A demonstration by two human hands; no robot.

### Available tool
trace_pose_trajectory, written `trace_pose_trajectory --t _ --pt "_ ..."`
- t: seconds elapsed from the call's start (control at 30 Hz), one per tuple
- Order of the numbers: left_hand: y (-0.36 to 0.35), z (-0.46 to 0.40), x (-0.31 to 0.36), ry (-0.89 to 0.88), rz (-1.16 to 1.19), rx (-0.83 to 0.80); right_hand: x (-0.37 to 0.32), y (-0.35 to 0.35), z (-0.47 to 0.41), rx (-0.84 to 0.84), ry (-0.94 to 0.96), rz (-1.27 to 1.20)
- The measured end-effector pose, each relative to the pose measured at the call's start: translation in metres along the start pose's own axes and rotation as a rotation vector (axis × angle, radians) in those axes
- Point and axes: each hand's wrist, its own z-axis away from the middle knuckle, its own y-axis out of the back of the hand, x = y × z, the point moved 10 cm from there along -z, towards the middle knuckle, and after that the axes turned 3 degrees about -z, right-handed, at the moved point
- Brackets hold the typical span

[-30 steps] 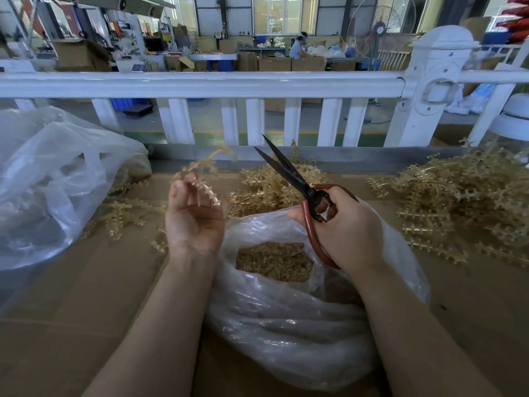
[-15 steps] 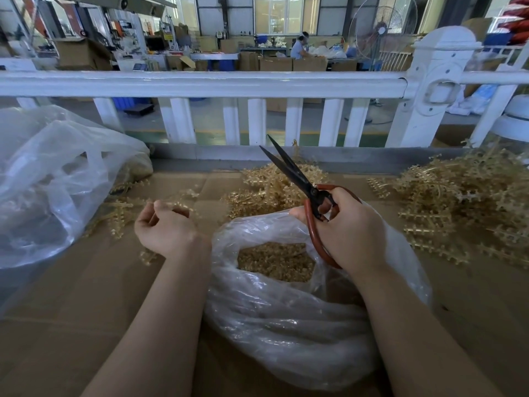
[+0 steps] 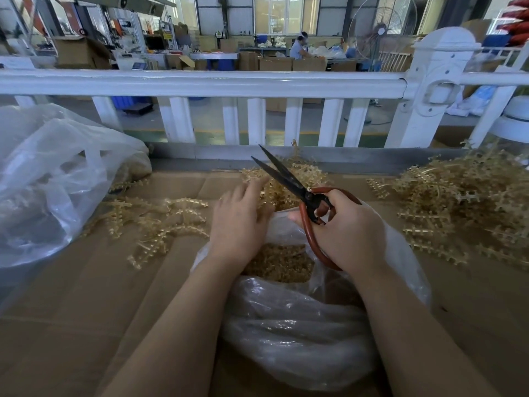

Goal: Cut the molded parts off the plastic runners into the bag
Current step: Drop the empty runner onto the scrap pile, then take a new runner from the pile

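Nearest the camera, flattened brown cardboard [image 3: 86, 319] is spread over the work surface, creased and seamed. On it, between the two forearms, a clear plastic bag [image 3: 297, 333] is slumped with its mouth open upward; a bed of small tan cut parts [image 3: 279, 263] is seen inside it.

The right hand [image 3: 347, 236] is held over the right side of the bag's mouth, its fingers curled through and round the red loop handles of a pair of scissors [image 3: 297, 193]. The dark blades are parted and pointed up and away to the left. The left hand [image 3: 239, 222] is stretched forward over the bag's far left rim, palm down, fingers fairly straight and loosely spread; the fingertips are laid on a heap of tan plastic runners [image 3: 289, 181] just beyond the bag. Whether anything is pinched beneath them cannot be told.

More runners are scattered on the cardboard to the left [image 3: 160, 222], and a much larger tangle is piled at the right [image 3: 463, 202] — comb-like stems with small parts still attached. A second, larger clear bag [image 3: 51, 179] is bunched at the far left.

The surface is closed off at the back by a grey metal edge [image 3: 200, 154], behind which a white railing [image 3: 229, 83] with upright slats and a capped post is set. Beyond it a workshop floor is seen — cardboard boxes [image 3: 289, 64], benches, a standing fan [image 3: 380, 32], bright windows, and a person [image 3: 299, 48] at a distant table.
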Motion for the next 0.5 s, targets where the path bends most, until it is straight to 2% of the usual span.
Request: trace_pose_trajectory --t 0.07,0.13,0.23,0.37,0.5 --pt "-0.018 0.002 0.003 -0.046 -0.111 -0.165 -0.001 -0.002 0.0 -0.022 0.018 0.024" --pt "-0.028 0.004 0.003 -0.064 -0.122 -0.248 -0.003 -0.001 0.001 -0.012 0.029 0.019" --pt "-0.023 0.002 0.001 -0.038 -0.037 -0.196 -0.002 0.0 0.001 0.004 0.019 -0.022" --pt "-0.019 0.001 -0.01 0.095 0.099 -0.146 -0.005 -0.003 0.001 -0.012 0.043 -0.015" --pt "-0.029 0.002 -0.018 0.168 0.248 -0.251 -0.004 -0.009 0.001 -0.053 0.059 0.023"
